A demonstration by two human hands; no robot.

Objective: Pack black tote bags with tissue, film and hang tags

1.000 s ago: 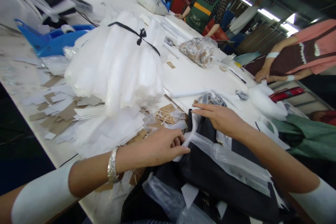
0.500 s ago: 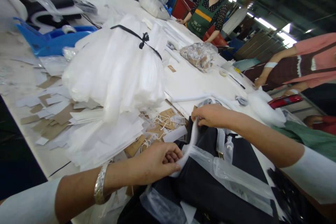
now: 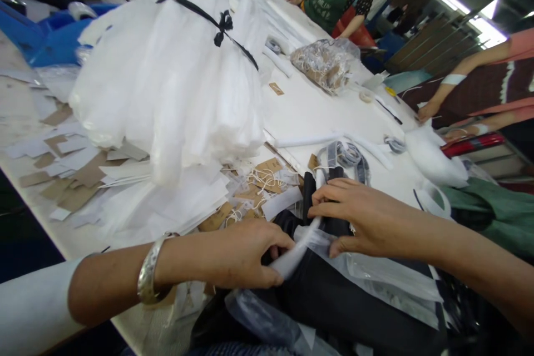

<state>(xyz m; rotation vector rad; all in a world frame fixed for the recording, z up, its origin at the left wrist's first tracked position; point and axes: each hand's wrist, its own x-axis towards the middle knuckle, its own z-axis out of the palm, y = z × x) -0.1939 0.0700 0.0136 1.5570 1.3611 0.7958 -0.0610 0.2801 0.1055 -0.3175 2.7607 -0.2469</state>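
My left hand, with a silver bangle on its wrist, pinches the lower end of a white foam strip. The strip curves upward over a black bag. Over the upper end of the strip lies my right hand, palm down. Its thumb and fingers are apart, the fingers touching the strip and the black material. Clear plastic wrapping runs across the bag to the right of the strip. The bag's lower part is partly out of view.
A large bundle of white foam sheets tied with black cord stands at the left. Paper pieces and string tags lie before it. A plastic bag of tags sits farther back. Two other people work across the table.
My right hand has moved from a pinch at the strip's top to a spread, palm-down pose lower on it. My left hand keeps its grip. The view has tilted downward.
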